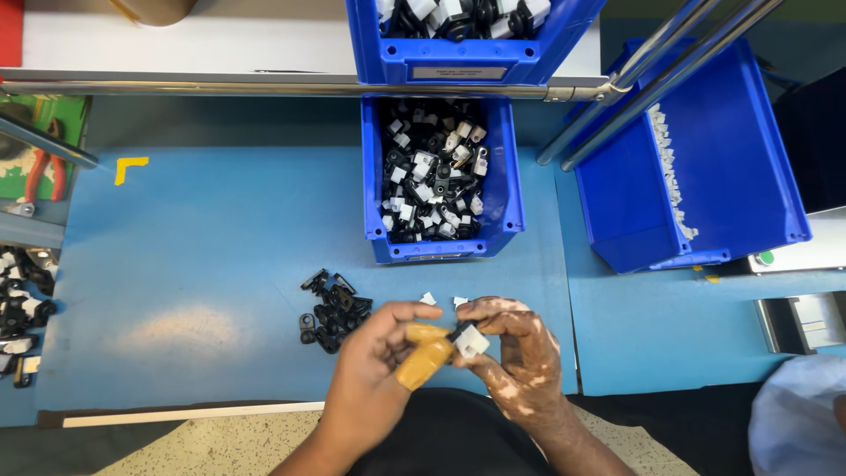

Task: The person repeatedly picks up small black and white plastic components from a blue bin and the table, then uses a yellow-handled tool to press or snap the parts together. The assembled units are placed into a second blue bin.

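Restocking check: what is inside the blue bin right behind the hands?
The blue bin holds a heap of small black and white plastic parts. Its floor is covered, and so are any parts lower in the heap.

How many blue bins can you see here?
3: one bin of black-and-white parts mid-table, another on the rack above it, and a tilted bin at right. Others may sit outside the picture.

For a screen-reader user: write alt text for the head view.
Two hands, left hand and right hand, pinch a small black-and-white part together above a blue mat. A pile of black parts lies beside them, a blue bin behind.
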